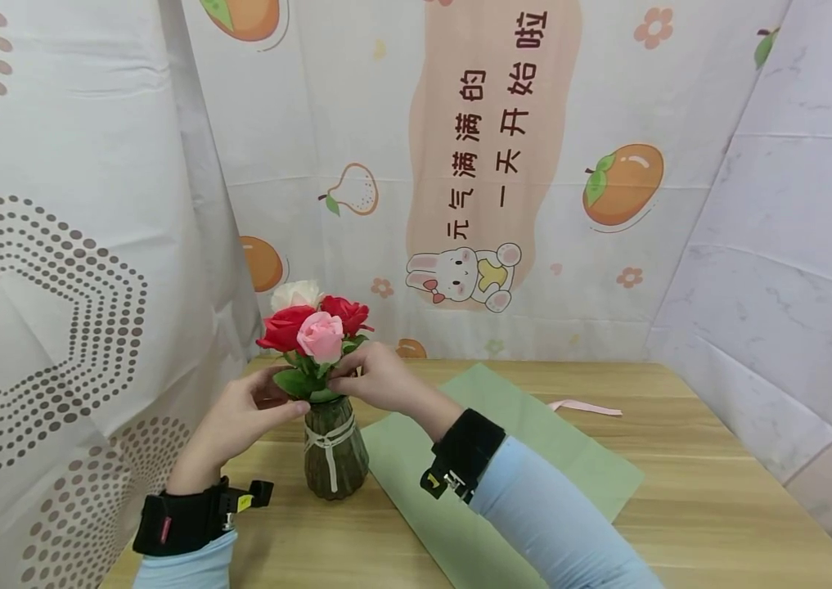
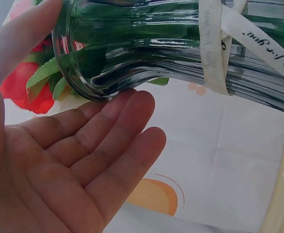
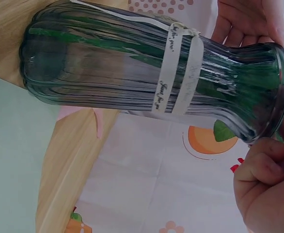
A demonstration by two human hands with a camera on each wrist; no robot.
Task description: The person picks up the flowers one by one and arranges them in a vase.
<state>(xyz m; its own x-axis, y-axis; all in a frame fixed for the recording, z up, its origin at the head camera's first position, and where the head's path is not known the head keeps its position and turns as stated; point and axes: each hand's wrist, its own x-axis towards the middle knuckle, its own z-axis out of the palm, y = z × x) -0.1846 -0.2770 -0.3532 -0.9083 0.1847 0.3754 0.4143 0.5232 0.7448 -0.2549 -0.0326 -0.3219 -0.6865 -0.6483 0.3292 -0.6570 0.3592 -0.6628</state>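
A ribbed, dark green glass vase [image 1: 338, 470] stands upright on the table, with a white printed ribbon [image 3: 167, 73] tied around its neck. Green stems show through the glass. Out of its mouth rise a pink rose [image 1: 321, 337], red roses [image 1: 285, 329] and a white rose [image 1: 296, 294], with green leaves [image 1: 296, 383] below them. My left hand [image 1: 242, 413] holds the vase's rim from the left, thumb on one side and fairly straight fingers on the other. On the right, my right hand [image 1: 384, 380] pinches among the stems just above the rim, its fingers curled; the pinched part is mostly hidden.
A sheet of pale green paper [image 1: 504, 442] lies on the wooden table [image 1: 710, 491], right of the vase and under my right forearm. Beyond it is a pink ribbon [image 1: 585, 406]. Printed cloth [image 1: 555, 327] hangs behind the table and along both sides.
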